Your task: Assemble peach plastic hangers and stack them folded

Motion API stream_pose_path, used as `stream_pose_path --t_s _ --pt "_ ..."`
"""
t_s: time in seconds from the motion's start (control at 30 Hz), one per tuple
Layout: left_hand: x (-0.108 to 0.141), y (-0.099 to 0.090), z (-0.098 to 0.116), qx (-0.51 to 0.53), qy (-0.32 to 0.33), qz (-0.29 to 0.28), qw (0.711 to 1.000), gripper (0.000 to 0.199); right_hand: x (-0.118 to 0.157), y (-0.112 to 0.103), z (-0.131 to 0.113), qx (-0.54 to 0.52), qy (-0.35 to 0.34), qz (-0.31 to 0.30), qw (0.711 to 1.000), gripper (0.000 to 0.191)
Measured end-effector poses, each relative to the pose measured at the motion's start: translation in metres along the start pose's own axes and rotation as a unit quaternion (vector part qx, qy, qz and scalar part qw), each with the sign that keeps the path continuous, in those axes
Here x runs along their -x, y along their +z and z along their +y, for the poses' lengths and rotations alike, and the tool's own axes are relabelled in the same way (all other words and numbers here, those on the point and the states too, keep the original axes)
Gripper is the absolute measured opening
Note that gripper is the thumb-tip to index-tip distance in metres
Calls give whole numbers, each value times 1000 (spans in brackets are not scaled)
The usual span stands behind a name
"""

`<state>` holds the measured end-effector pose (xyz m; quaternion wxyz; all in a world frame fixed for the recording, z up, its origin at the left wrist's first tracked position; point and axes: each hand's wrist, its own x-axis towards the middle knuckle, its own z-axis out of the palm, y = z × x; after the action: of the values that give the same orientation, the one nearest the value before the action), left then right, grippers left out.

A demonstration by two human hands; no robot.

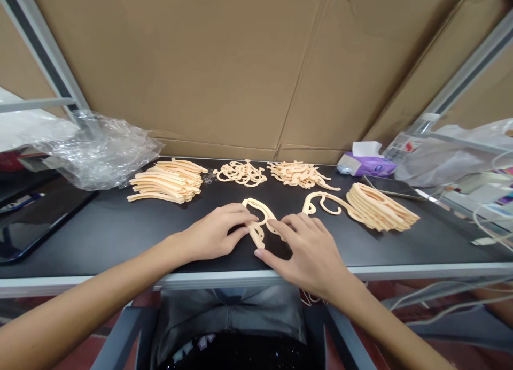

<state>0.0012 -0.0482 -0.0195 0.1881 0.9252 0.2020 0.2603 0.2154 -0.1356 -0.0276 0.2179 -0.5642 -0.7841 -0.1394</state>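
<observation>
Where a cardboard wall stands behind it, one black tabletop, near edge metal-trimmed. Right hand: fingers half bent, thumb spread, touching a cream hanger piece; firmness of grip cannot be told. Left hand: thumb and fingers nearly closed on same piece. Left stack: curved strips. Right stack: nested frames. Curved-part heap; hook heap. Hanger piece: between hands, near front edge.
</observation>
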Motion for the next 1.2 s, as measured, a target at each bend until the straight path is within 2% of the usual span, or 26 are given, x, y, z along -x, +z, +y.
stream_pose_path --t_s 0.17,0.27,0.47,0.73,0.83,0.9,1.0,1.07,1.2 --pt "-6 2 -2 12 -33 25 999 22 1 2 0 2 7 4 1000 49" --pt "-11 0 -6 -2 -36 14 999 18 2 3 -1 1 12 11 1000 49" --pt "-20 -7 -12 -6 -89 -8 996 15 4 4 -4 -7 25 12 1000 48" --pt "-44 -3 1 -57 -149 -51 986 11 4 6 0 -41 32 6 999 46" --pt "-48 -1 1 -52 -167 -36 984 9 4 5 0 -54 25 3 998 45" --pt "-47 1 -2 -42 -158 -18 986 8 5 5 0 -58 25 0 998 44" --pt "-41 5 -7 -38 -105 -6 994 20 4 5 -1 -61 28 0 998 43" --pt "-37 7 -9 -48 -75 -13 996 22 4 6 -1 -61 28 1 998 42" --pt "-34 6 -8 -79 -56 -32 995 22 4 6 0 -58 27 -1 998 43"
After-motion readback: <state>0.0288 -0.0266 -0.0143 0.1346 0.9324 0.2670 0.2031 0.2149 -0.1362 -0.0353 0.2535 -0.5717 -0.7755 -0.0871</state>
